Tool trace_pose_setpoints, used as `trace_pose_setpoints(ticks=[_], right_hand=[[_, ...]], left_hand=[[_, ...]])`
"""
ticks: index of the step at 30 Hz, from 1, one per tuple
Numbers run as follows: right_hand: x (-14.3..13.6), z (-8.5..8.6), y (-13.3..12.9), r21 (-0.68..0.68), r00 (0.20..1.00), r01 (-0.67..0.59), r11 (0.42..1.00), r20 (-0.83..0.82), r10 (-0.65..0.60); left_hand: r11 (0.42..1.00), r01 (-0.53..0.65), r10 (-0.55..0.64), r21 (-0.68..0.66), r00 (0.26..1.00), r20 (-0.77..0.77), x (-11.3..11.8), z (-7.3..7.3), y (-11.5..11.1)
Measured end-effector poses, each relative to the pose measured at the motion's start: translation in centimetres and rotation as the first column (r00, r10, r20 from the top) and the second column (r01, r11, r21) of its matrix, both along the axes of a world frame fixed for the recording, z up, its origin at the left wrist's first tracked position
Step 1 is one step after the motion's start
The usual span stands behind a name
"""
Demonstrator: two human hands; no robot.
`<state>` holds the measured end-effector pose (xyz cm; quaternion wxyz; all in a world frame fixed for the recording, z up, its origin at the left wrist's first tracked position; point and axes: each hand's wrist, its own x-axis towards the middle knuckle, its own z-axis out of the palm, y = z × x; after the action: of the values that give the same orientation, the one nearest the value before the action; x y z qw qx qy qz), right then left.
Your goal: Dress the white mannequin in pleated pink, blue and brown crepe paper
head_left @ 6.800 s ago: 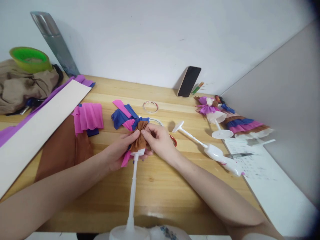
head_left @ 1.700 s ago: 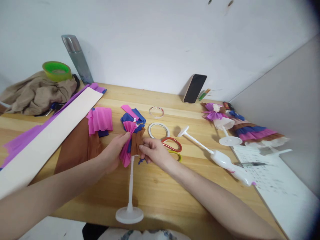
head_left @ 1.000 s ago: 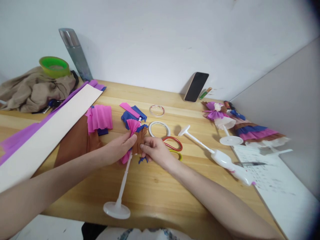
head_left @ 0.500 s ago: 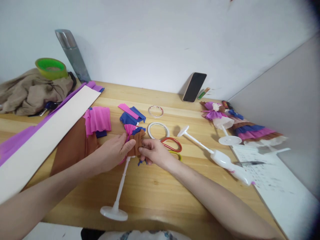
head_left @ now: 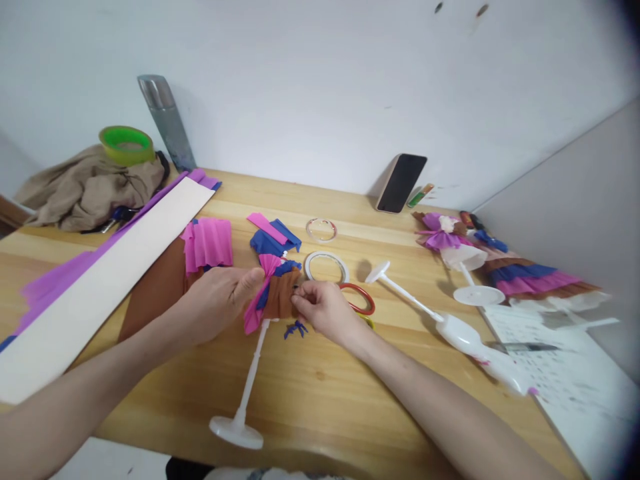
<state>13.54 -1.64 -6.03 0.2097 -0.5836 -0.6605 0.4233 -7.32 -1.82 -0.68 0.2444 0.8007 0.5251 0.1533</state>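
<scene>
A small figure on a white stand [head_left: 250,380] lies on the table, wrapped in brown crepe paper [head_left: 280,295] with a pink bow [head_left: 267,273] and blue paper at its top. The fingertips of my right hand [head_left: 323,307] pinch the right edge of the brown paper. My left hand [head_left: 225,297] is beside the pink bow, its thumb raised and its other fingers largely hidden. Whether it touches the paper cannot be made out. A small blue scrap [head_left: 296,329] lies below the brown paper.
Tape rings [head_left: 326,268] and red-handled scissors [head_left: 360,299] lie beyond my right hand. A bare white figure [head_left: 460,333] and a dressed one [head_left: 443,237] are at the right. A long white board [head_left: 115,280] crosses the left side; a phone [head_left: 401,183] leans on the wall.
My left hand has drawn slightly back from the pink bow, uncovering more of it and the pink paper below. The view has shifted, so everything appears a little further right.
</scene>
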Motion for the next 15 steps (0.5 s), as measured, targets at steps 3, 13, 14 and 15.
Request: trace_pose_setpoints(ticks=[3,13,14,15], right_hand=[[0.0,0.0,0.1,-0.019,1.0,-0.004,1.0,-0.031,0.003],[0.0,-0.2,0.4,0.038,1.0,-0.006,0.999,-0.005,0.006],[0.2,-0.1,0.4,0.039,1.0,-0.011,0.999,-0.012,0.011],[0.3,0.1,0.5,0.039,1.0,-0.012,0.999,-0.021,0.013]], left_hand=[[0.98,-0.176,0.186,-0.094,0.975,0.122,-0.5,-0.2,0.0],[0.97,-0.24,0.244,-0.048,0.96,0.138,-1.0,0.7,2.3],[0.968,-0.251,0.25,0.005,0.964,0.086,-1.3,1.5,3.1],[0.962,-0.261,0.258,0.085,0.965,0.041,-1.6,2.4,4.1]])
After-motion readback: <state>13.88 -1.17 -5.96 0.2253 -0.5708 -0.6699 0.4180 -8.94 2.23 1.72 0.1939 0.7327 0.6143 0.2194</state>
